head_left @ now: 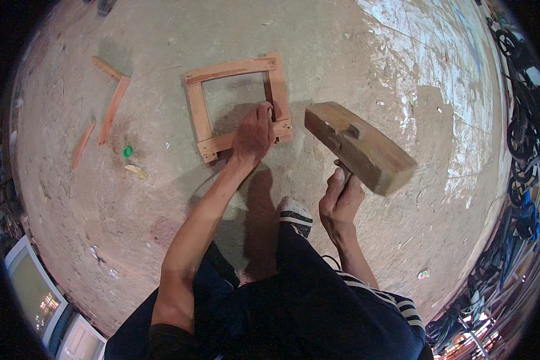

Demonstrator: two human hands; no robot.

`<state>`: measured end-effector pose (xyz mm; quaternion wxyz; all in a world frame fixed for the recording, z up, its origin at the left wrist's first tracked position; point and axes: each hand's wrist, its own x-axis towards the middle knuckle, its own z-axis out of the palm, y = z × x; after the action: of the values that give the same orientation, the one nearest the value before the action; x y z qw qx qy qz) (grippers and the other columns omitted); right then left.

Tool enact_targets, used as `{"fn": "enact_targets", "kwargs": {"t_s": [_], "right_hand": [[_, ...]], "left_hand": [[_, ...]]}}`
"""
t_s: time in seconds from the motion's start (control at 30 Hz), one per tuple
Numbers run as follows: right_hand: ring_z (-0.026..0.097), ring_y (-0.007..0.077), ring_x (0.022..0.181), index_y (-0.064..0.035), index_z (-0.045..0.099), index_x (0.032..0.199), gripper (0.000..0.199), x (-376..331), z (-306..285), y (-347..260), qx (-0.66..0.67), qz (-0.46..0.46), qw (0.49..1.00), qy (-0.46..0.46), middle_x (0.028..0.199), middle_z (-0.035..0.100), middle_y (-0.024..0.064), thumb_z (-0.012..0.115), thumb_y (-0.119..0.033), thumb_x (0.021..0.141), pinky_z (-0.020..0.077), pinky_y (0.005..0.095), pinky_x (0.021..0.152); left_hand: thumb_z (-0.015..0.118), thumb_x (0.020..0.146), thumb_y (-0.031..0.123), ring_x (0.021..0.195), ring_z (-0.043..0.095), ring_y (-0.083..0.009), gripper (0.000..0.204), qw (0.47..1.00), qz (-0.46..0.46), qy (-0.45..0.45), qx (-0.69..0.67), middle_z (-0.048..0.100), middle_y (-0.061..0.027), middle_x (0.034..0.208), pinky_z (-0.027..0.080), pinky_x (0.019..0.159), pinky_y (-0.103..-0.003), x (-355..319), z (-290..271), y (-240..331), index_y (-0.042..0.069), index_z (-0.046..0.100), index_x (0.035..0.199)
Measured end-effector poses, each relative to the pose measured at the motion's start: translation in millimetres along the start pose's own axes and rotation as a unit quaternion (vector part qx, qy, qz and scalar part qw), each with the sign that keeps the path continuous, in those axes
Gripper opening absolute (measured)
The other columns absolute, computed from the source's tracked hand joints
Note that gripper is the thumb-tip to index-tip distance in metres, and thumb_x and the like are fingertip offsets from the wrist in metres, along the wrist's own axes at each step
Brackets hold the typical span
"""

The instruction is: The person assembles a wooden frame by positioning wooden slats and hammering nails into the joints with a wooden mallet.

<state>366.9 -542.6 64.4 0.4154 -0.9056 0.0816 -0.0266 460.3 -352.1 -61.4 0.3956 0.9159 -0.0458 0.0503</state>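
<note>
A square frame of reddish wooden slats (pixel 237 105) lies on the rough concrete floor (pixel 342 66), its near rail pressed under the left hand (pixel 253 135) with fingers curled over it, while the right hand (pixel 340 201), fingers closed, grips a blocky wooden mallet (pixel 359 147) raised just right of the frame.

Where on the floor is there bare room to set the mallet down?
Bare floor right of the wooden frame, beyond the mallet. Crowded left of the frame: loose wood strips and a green cap.
</note>
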Motion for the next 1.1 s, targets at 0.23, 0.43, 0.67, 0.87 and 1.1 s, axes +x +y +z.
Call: {"fn": "enact_targets", "kwargs": {"t_s": [0.23, 0.43, 0.67, 0.87, 1.1], "right_hand": [[0.064, 0.0519, 0.072, 0.0041, 0.056, 0.111, 0.018, 10.0, 21.0, 1.4, -0.018, -0.016, 0.995, -0.1, 0.077, 0.062, 0.0296, 0.05, -0.011, 0.104, 0.048, 0.0557, 0.062], [0.063, 0.055, 0.079, 0.0038, 0.061, 0.108, 0.02, 6.8, 2.4, -9.9, 0.002, 0.008, 0.999, -0.034, 0.085, 0.065, 0.0309, 0.053, -0.014, 0.103, 0.0494, 0.0575, 0.069], [0.066, 0.0426, 0.065, 0.0039, 0.056, 0.116, 0.023, 12.3, 20.9, -3.3, -0.041, 0.004, 0.994, -0.101, 0.075, 0.063, 0.0247, 0.048, -0.016, 0.107, 0.0494, 0.0469, 0.059], [0.064, 0.0464, 0.094, 0.0046, 0.061, 0.115, 0.024, -7.7, 0.8, -12.6, 0.006, 0.016, 0.999, -0.041, 0.097, 0.066, 0.0262, 0.048, -0.014, 0.106, 0.0485, 0.0524, 0.083], [0.062, 0.0495, 0.087, 0.0039, 0.06, 0.114, 0.019, 4.1, 25.1, -3.0, -0.029, 0.097, 0.983, -0.153, 0.097, 0.068, 0.025, 0.052, -0.006, 0.101, 0.05, 0.0532, 0.077]], "left_hand": [[0.051, 0.097, 0.016, 0.11, 0.061, -0.0382, 0.03, 0.985, -0.015, -0.057, 0.163, 0.062, -0.0231, 0.112, 0.05, 0.09, -0.051, 15.7, -20.3, 0.1, -0.001, 0.052, 0.123], [0.055, 0.094, 0.019, 0.137, 0.043, -0.0403, 0.052, 0.964, 0.001, -0.003, 0.264, 0.047, -0.0239, 0.141, 0.039, 0.11, -0.054, 17.6, -9.2, -4.2, -0.003, 0.046, 0.14], [0.062, 0.095, 0.024, 0.135, 0.045, -0.0379, 0.06, 0.972, 0.044, -0.033, 0.23, 0.046, -0.0198, 0.142, 0.039, 0.111, -0.054, 17.1, -8.4, -6.7, 0.006, 0.04, 0.148], [0.056, 0.101, 0.027, 0.14, 0.039, -0.0395, 0.058, 0.941, 0.089, -0.029, 0.326, 0.041, -0.0242, 0.147, 0.033, 0.116, -0.054, 15.9, -7.4, -12.4, 0.0, 0.037, 0.149], [0.056, 0.099, 0.023, 0.136, 0.041, -0.0373, 0.057, 0.963, 0.067, -0.013, 0.259, 0.041, -0.0201, 0.143, 0.035, 0.113, -0.052, 15.6, -4.8, -11.8, 0.003, 0.035, 0.149]]}}
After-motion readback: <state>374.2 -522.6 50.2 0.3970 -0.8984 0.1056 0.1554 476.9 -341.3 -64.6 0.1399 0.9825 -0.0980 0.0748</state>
